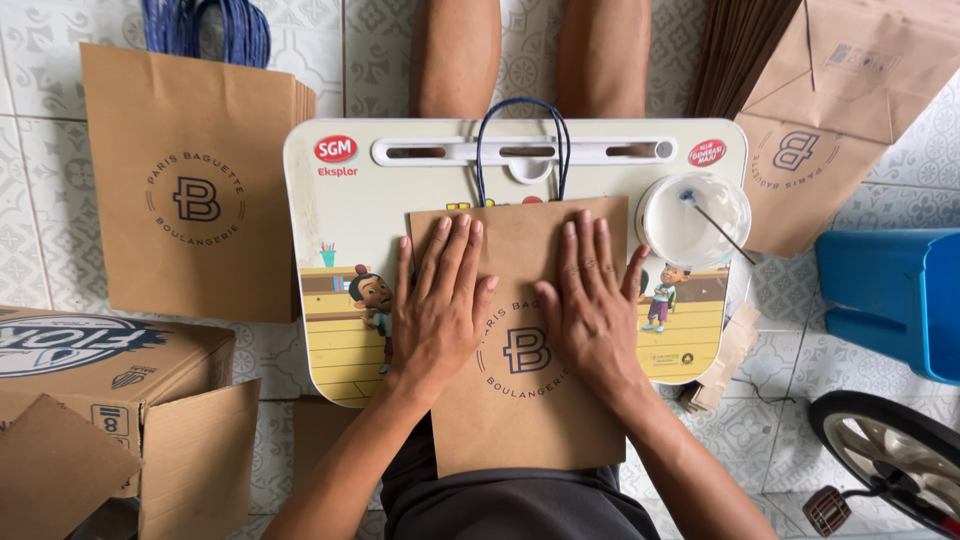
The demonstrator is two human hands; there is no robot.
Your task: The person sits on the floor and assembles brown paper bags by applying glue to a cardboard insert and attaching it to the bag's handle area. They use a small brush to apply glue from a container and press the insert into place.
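Two flat palms do this step: our left hand (437,300) and right hand (592,300), fingers spread, press the brown bag (527,400) on the table (345,215). We judge firm, even pressure toward twelve o'clock, under the blue handle (520,140), seats it; glue bowl (693,218) at two o'clock.

You are seated on the patterned tile floor (40,190) of a home used as a bag-assembly workspace, indicated by a child's lap desk (340,300), stacked brown paper bags (190,180), an open cardboard box (110,380), a glue bowl (690,220) and a small wheel (890,450).
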